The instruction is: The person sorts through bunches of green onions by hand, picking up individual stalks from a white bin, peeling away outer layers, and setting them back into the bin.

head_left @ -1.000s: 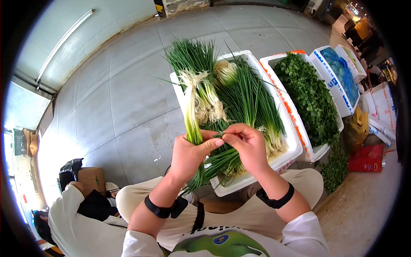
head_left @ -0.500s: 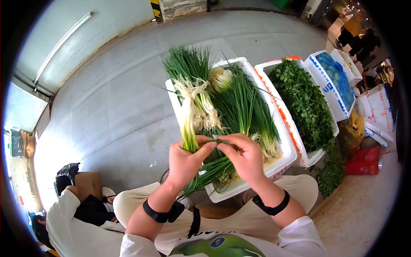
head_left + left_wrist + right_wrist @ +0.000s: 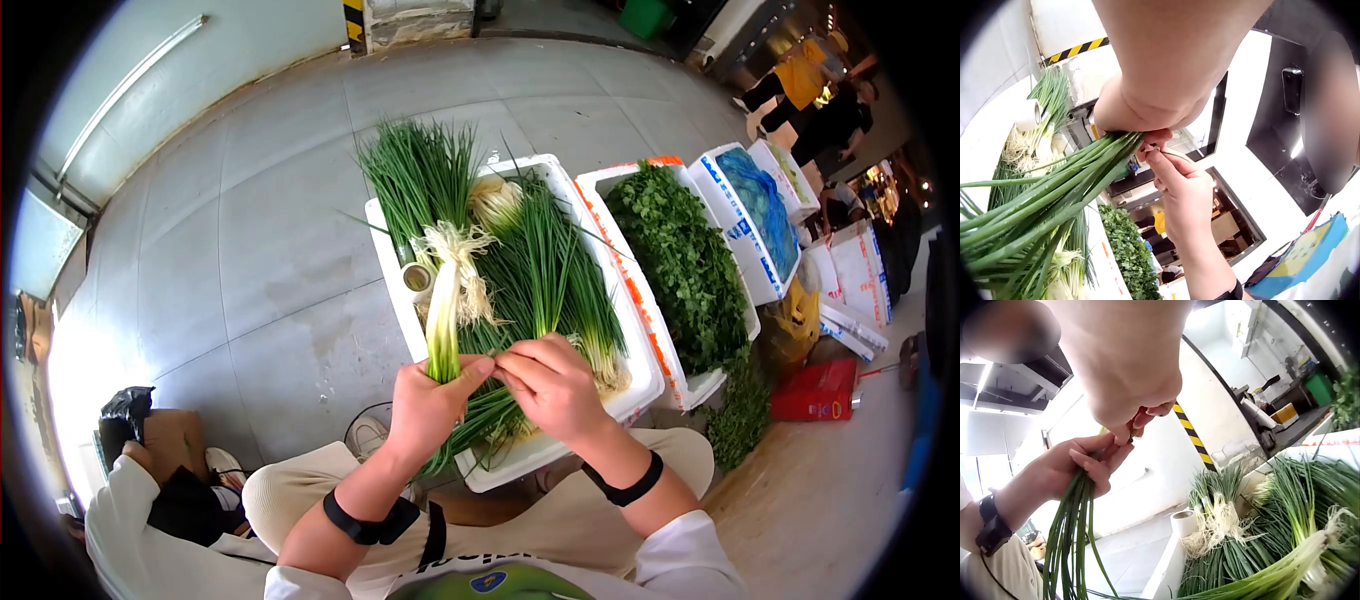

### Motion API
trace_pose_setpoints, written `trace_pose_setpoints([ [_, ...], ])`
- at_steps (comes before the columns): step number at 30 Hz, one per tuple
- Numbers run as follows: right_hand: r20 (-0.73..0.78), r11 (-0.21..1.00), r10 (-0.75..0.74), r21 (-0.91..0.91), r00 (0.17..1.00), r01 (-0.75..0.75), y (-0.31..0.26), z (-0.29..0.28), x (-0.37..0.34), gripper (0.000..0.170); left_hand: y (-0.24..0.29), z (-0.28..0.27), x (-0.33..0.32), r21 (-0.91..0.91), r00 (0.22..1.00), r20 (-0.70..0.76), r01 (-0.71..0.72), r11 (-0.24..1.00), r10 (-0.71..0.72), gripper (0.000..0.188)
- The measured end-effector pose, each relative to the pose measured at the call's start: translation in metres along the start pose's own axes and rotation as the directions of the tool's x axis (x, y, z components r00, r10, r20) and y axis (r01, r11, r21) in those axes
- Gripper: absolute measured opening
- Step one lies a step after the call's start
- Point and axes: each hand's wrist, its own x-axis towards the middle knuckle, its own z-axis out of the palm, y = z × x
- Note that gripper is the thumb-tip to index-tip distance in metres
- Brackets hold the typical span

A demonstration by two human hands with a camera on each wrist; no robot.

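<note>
My left hand (image 3: 425, 405) grips a bunch of scallions (image 3: 443, 325), its white roots pointing away from me and its green leaves hanging below the fist. Those long leaves (image 3: 1066, 194) spread across the left wrist view. Right beside the left thumb, my right hand (image 3: 552, 388) pinches a thin green scallion leaf, mostly hidden between the fingertips. In the right wrist view the fingertips of both hands meet above the drooping leaves (image 3: 1072, 537). Beneath the hands stands a white foam box (image 3: 640, 385) with more scallions (image 3: 545, 270). A tape roll (image 3: 416, 278) lies near its left rim.
Right of the scallion box is a foam box of leafy greens (image 3: 680, 235), then one with blue plastic (image 3: 760, 205). A red bag (image 3: 815, 390) sits on the floor at right. Another person's sleeve (image 3: 125, 510) shows at lower left; people walk at far right.
The held bunch's root end has come nearer over the box, uncovering the tape roll. The green leaf that showed between my fingertips is now mostly hidden. The head view has shifted slightly.
</note>
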Motion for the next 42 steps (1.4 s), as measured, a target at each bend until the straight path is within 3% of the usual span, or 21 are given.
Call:
trace_pose_setpoints([
  [3, 0.081, 1.000, 0.016, 0.011, 0.997, -0.017, 0.011, -0.008, 0.019, 0.018, 0.009, -0.004, 0.003, -0.060, 0.998, 0.057, 0.042, 0.997, -0.038, 0.024],
  [5, 0.083, 0.997, 0.037, -0.078, 0.996, -0.030, 0.043, -0.016, 0.038, 0.017, 0.017, -0.011, 0.004, -0.024, 0.999, 0.035, 0.022, 0.999, -0.021, 0.025],
  [7, 0.058, 0.985, 0.110, -0.136, 0.992, -0.102, 0.090, -0.028, 0.069, 0.014, 0.022, -0.020, 0.007, -0.082, 0.999, -0.039, 0.029, 0.996, -0.033, 0.025],
  [9, 0.065, 0.945, 0.128, -0.312, 0.990, -0.102, 0.146, -0.037, 0.106, 0.014, 0.027, -0.032, 0.009, -0.098, 0.996, -0.074, 0.032, 0.995, -0.040, 0.025],
  [14, 0.138, 0.867, 0.249, -0.472, 0.959, -0.157, 0.283, -0.008, 0.177, 0.017, 0.030, -0.052, 0.015, -0.116, 0.981, -0.163, 0.086, 0.990, -0.105, 0.029],
  [17, 0.225, 0.814, 0.242, -0.576, 0.944, -0.071, 0.330, 0.026, 0.195, 0.016, 0.026, -0.061, 0.021, -0.114, 0.964, -0.222, 0.126, 0.986, -0.148, 0.029],
  [19, 0.385, 0.717, 0.253, -0.690, 0.888, 0.095, 0.355, 0.048, 0.196, 0.014, 0.030, -0.066, 0.024, -0.107, 0.953, -0.214, 0.194, 0.975, -0.213, 0.027],
  [20, 0.417, 0.706, 0.190, -0.687, 0.889, 0.172, 0.374, 0.058, 0.191, 0.011, 0.026, -0.066, 0.025, -0.149, 0.956, -0.226, 0.156, 0.977, -0.187, 0.025],
  [23, 0.463, 0.644, 0.269, -0.739, 0.845, 0.199, 0.401, 0.076, 0.180, 0.009, 0.019, -0.070, 0.027, -0.046, 0.971, -0.196, 0.129, 0.991, -0.136, 0.024],
  [25, 0.477, 0.655, 0.219, -0.718, 0.851, 0.234, 0.397, 0.079, 0.177, 0.008, 0.016, -0.071, 0.029, -0.032, 0.965, -0.211, 0.149, 0.988, -0.153, 0.021],
  [27, 0.600, 0.564, 0.186, -0.714, 0.778, 0.416, 0.402, 0.084, 0.173, 0.008, 0.009, -0.072, 0.027, 0.005, 0.973, -0.218, 0.079, 0.997, -0.076, 0.020],
  [29, 0.615, 0.545, 0.248, -0.727, 0.748, 0.417, 0.403, 0.086, 0.175, 0.010, 0.015, -0.072, 0.029, -0.002, 0.973, -0.201, 0.115, 0.993, -0.113, 0.019],
  [31, 0.695, 0.568, 0.385, -0.697, 0.607, 0.438, 0.402, 0.090, 0.177, 0.017, 0.017, -0.070, 0.028, -0.013, 0.970, -0.186, 0.157, 0.988, -0.156, 0.019],
  [32, 0.693, 0.569, 0.392, -0.699, 0.605, 0.433, 0.408, 0.088, 0.178, 0.017, 0.016, -0.069, 0.027, -0.016, 0.968, -0.196, 0.159, 0.987, -0.159, 0.019],
  [34, 0.817, 0.673, 0.346, -0.559, 0.462, 0.485, 0.415, 0.085, 0.189, 0.033, 0.017, -0.066, 0.027, -0.034, 0.969, -0.216, 0.117, 0.993, -0.121, 0.019],
  [35, 0.816, 0.672, 0.348, -0.561, 0.462, 0.483, 0.416, 0.079, 0.190, 0.033, 0.019, -0.068, 0.025, -0.033, 0.969, -0.214, 0.116, 0.993, -0.121, 0.019],
  [36, 0.759, 0.840, 0.431, -0.535, 0.488, 0.091, 0.408, 0.070, 0.197, 0.033, 0.022, -0.070, 0.023, -0.048, 0.966, -0.205, 0.148, 0.988, -0.155, 0.018],
  [37, 0.710, 0.853, 0.521, -0.415, 0.474, -0.317, 0.401, 0.060, 0.205, 0.034, 0.025, -0.072, 0.022, -0.062, 0.963, -0.196, 0.177, 0.982, -0.186, 0.017],
  [40, 0.665, 0.826, 0.563, -0.442, 0.491, -0.349, 0.385, 0.024, 0.226, 0.032, 0.026, -0.072, 0.019, -0.026, 0.964, -0.237, 0.117, 0.993, -0.120, 0.017],
  [42, 0.534, 0.842, 0.539, -0.339, 0.652, -0.419, 0.364, 0.001, 0.233, 0.027, 0.026, -0.074, 0.018, -0.048, 0.964, -0.244, 0.100, 0.994, -0.109, 0.016],
])
